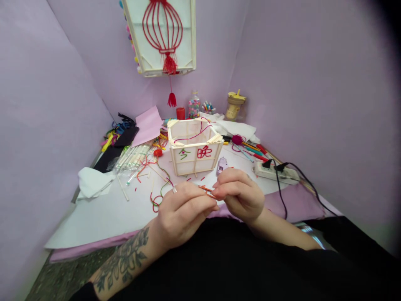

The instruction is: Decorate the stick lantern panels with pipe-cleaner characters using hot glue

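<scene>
My left hand [186,211] and my right hand [239,194] meet near the table's front edge, fingers pinched. Between their fingertips is a small, thin orange-red piece [206,189], with both hands closed on it; its exact nature is too small to make out. Just beyond them stands a lantern frame [196,161] of pale sticks with white panels, open at the top. Its front bears a green character and a red character [204,151]. Dark red yarn [192,137] lies over its rim. Red and green yarn [156,203] curls beside my left hand.
A finished lantern [167,35] hangs above, its red tassel [171,100] dangling. Left are bundled sticks [136,156] and crumpled white paper [94,182]. A power strip [277,172] with black cables, pens [261,152] and a drink cup [234,105] stand or lie right.
</scene>
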### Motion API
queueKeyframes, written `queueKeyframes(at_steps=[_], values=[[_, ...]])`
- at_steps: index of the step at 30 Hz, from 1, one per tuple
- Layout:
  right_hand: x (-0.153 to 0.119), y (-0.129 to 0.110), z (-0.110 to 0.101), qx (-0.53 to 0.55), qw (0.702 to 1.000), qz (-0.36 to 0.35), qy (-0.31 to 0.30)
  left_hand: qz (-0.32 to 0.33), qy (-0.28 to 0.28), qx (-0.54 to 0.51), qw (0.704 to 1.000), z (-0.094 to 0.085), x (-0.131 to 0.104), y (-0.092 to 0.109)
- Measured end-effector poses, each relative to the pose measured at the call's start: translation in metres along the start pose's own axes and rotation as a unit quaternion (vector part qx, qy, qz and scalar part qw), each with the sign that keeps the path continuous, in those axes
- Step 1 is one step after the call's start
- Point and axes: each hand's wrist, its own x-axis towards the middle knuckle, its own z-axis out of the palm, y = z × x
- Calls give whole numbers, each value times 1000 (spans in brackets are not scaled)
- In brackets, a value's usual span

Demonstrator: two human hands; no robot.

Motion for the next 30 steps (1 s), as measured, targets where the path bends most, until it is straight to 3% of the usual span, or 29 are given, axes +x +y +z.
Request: queueKeyframes(at_steps=[5,10,18,30], values=[[-1,4,1,72,995,59,-19,-15,0,31,999,-5,5,0],[3,12,-2,128,985,109,-43,-75,-69,58,993,-9,18,2],[7,20,-11,74,986,101,-107,-60,-145,91,983,-8,23,-5],[10,22,-12,55,982,94,-151,-44,-192,113,974,-11,25,-10]])
